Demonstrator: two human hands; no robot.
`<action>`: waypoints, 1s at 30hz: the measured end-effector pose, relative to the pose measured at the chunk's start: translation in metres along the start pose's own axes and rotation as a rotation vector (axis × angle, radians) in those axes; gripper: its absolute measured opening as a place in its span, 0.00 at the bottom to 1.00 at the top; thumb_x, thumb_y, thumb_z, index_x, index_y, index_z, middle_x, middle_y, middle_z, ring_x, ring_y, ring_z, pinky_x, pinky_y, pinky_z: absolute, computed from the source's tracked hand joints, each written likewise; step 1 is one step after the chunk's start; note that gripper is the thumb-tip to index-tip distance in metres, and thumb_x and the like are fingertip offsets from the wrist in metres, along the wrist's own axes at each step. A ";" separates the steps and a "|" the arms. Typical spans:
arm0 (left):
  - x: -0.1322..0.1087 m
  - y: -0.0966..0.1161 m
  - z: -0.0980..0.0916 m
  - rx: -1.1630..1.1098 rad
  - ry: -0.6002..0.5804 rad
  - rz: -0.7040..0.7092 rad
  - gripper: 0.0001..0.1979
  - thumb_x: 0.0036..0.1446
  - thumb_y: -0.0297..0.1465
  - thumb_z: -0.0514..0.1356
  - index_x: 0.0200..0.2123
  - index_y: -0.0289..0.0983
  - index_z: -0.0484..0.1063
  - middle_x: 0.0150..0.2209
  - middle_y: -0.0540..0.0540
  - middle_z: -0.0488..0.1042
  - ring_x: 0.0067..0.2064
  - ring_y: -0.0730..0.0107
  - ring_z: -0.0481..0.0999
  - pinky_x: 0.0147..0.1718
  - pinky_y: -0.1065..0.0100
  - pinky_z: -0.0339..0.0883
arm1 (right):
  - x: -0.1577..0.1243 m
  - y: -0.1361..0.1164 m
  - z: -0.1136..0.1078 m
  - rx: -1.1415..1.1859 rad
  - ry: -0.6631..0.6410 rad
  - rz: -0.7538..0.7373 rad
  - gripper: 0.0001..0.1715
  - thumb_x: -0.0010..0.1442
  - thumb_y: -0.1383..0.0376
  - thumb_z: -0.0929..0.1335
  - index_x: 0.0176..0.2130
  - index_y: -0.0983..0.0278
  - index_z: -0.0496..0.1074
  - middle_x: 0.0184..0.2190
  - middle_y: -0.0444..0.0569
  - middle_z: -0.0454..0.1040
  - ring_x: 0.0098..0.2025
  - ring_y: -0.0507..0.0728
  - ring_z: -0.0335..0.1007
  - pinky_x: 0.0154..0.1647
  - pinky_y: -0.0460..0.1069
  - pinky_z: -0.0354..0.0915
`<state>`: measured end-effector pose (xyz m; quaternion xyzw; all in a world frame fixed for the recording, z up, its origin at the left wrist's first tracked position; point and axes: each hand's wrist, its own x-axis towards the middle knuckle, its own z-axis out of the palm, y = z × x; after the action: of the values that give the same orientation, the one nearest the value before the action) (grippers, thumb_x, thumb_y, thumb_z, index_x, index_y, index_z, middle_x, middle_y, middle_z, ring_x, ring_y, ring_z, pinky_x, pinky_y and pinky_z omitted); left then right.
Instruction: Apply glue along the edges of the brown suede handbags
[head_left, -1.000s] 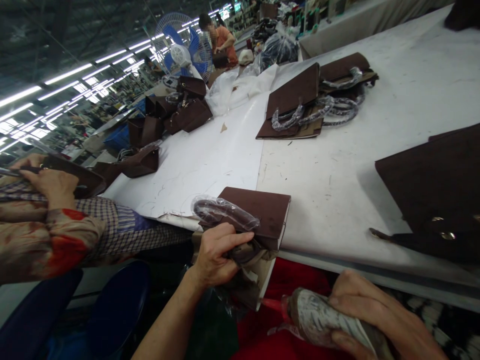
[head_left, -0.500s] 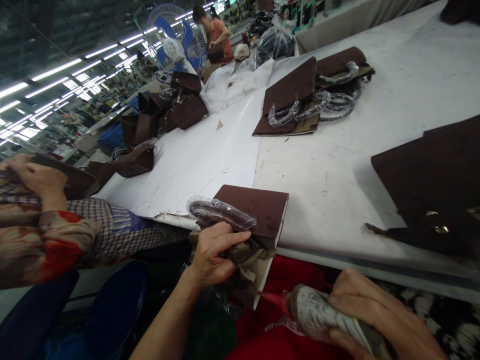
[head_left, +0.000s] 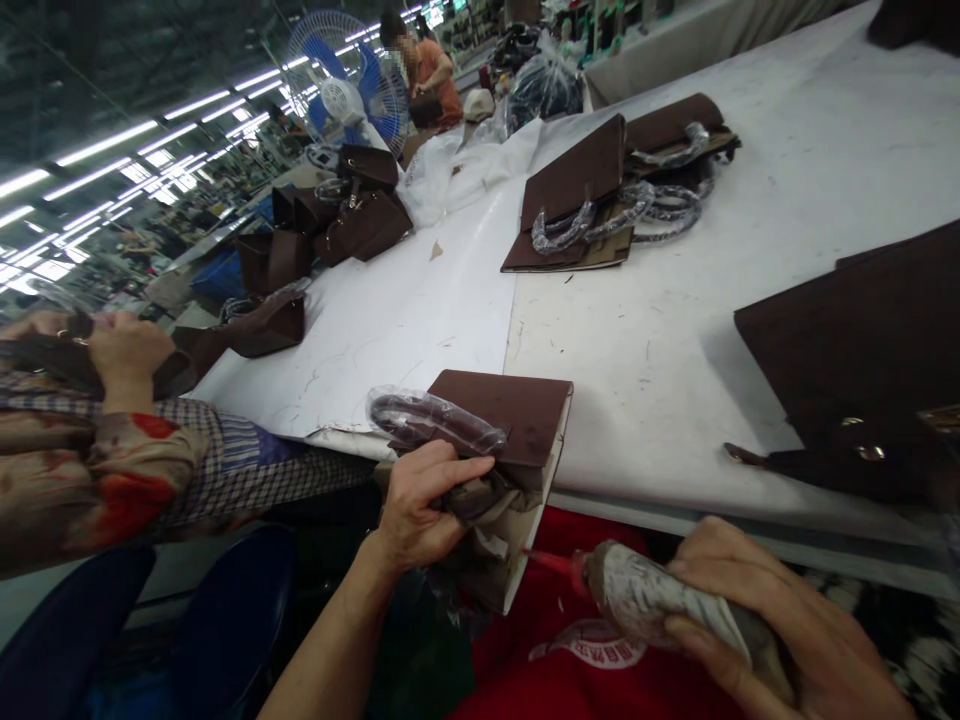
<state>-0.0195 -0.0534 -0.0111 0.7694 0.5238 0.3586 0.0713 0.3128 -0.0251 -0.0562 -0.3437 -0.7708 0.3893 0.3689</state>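
My left hand (head_left: 427, 505) is closed on a brown handbag (head_left: 502, 405) at the table's front edge, gripping its tan lining. The bag's pale side edge faces right, and its handle (head_left: 435, 418) is wrapped in clear plastic. In my right hand (head_left: 750, 600) lies a glue bottle (head_left: 660, 600) with a worn, whitish label. Its thin red nozzle (head_left: 555, 563) points left, with the tip at the pale edge of the bag; whether it touches, I cannot tell. Part of the bag's lower half hangs past the table edge.
Brown bag pieces with plastic-wrapped handles (head_left: 600, 220) lie on the white table (head_left: 600, 330). A dark brown bag (head_left: 862, 350) is at the right. To the left, a co-worker's hand (head_left: 131, 350) holds another bag. A fan (head_left: 345, 95) and blue stools (head_left: 232, 610) are nearby.
My right hand has raised the bottle slightly, and the nozzle tip has moved up along the bag's pale edge. My left hand keeps its grip. The co-worker's hand has shifted right.
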 end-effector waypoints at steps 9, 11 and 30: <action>-0.001 -0.001 0.004 0.007 -0.003 0.010 0.13 0.62 0.26 0.63 0.50 0.37 0.77 0.27 0.50 0.67 0.28 0.72 0.66 0.26 0.70 0.56 | 0.031 0.009 0.009 0.028 0.010 -0.195 0.09 0.65 0.68 0.69 0.46 0.59 0.72 0.35 0.50 0.77 0.36 0.59 0.77 0.35 0.50 0.74; -0.002 -0.002 0.005 0.014 -0.009 0.006 0.13 0.62 0.26 0.63 0.50 0.37 0.77 0.26 0.50 0.67 0.27 0.72 0.65 0.26 0.70 0.55 | 0.040 0.012 0.010 -0.006 0.079 -0.180 0.08 0.64 0.70 0.69 0.45 0.59 0.71 0.33 0.48 0.75 0.32 0.57 0.75 0.33 0.49 0.73; -0.003 -0.002 0.006 0.051 -0.019 0.014 0.14 0.61 0.24 0.63 0.50 0.37 0.78 0.26 0.49 0.68 0.28 0.71 0.67 0.26 0.71 0.56 | 0.058 0.029 0.014 -0.063 0.134 -0.216 0.05 0.67 0.68 0.68 0.44 0.60 0.69 0.33 0.46 0.73 0.33 0.55 0.71 0.33 0.48 0.70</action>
<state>-0.0180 -0.0533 -0.0176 0.7779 0.5268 0.3384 0.0540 0.2798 0.0306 -0.0693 -0.2955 -0.7887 0.2993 0.4484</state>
